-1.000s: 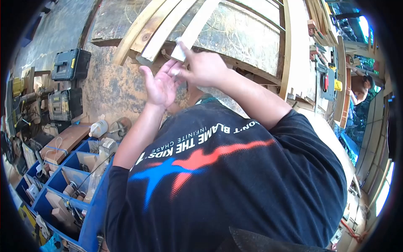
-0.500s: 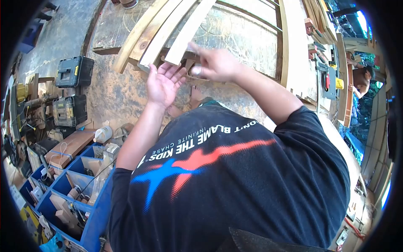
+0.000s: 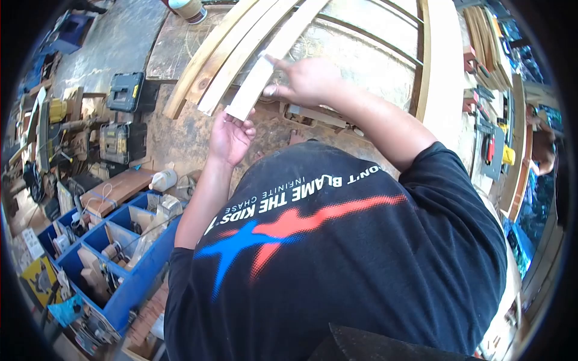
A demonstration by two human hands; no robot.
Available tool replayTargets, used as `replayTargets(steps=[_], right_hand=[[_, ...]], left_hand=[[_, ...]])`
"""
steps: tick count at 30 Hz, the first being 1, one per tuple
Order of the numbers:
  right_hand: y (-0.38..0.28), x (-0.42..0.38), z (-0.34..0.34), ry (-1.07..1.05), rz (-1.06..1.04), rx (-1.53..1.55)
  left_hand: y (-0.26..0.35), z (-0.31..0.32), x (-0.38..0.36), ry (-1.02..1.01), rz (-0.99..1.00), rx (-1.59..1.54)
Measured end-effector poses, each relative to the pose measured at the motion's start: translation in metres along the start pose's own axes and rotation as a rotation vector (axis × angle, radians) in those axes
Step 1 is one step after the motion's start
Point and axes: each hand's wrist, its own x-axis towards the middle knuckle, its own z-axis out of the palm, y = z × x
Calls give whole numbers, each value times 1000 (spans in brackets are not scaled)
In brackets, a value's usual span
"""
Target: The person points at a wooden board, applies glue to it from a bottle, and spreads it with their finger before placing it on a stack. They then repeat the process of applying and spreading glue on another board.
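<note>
Several long pale wooden strips lie side by side over the front edge of the worktable [image 3: 355, 54]. The rightmost strip [image 3: 250, 90] has its near end at my left hand [image 3: 231, 138], whose fingers curl round that end from below. My right hand [image 3: 304, 81] is on the right side of the same strip, thumb and forefinger bent against it. Left of it lie another pale strip [image 3: 218, 93], one with a knot [image 3: 201, 84] and an outer yellowish strip [image 3: 176, 103].
A can [image 3: 189, 11] stands at the table's far left. Black toolboxes [image 3: 123, 143] and a blue divided bin [image 3: 108, 240] are on the left. Clamps [image 3: 472, 60] and tools lie at right, where another person [image 3: 543, 147] is partly visible.
My left hand has closed from an open palm round the strip's near end. My right forefinger and thumb have come to the strip's side. The view has shifted slightly.
</note>
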Motion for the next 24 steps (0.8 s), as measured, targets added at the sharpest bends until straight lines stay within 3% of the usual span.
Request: replayTargets(steps=[3, 4, 7, 8, 11, 12, 15, 16, 19, 20, 23, 24], right_hand=[[-4, -7, -22, -65, -268, -42], [-7, -11, -20, -112, -456, -43], [-3, -5, -13, -72, -436, -78], [3, 6, -18, -88, -285, -117], [13, 16, -27, 5, -131, -58], [3, 0, -36, -104, -233, -57], [-9, -32, -22, -154, -590, -38], [-4, -32, -9, -87, -525, 24], [26, 0, 1, 4, -40, 248], [42, 13, 16, 127, 31, 298], [2, -19, -35, -62, -53, 324], [-11, -29, -36, -73, -214, 144]], left_hand=[[-11, 4, -1, 8, 26, -39], [-14, 7, -2, 14, 51, -45], [-17, 9, -5, 23, 92, -38], [-20, 2, -4, 18, 93, -37], [-21, 3, -1, 27, 114, -39], [-20, 5, -2, 38, 114, -35], [-13, 19, -5, 16, 155, -13], [-11, 21, -5, 44, 160, 9], [-8, 18, -4, 95, 171, 30], [-9, 16, -4, 92, 160, 20], [-8, 16, -7, 34, 142, 12], [-7, 19, -6, 1, 138, 13]])
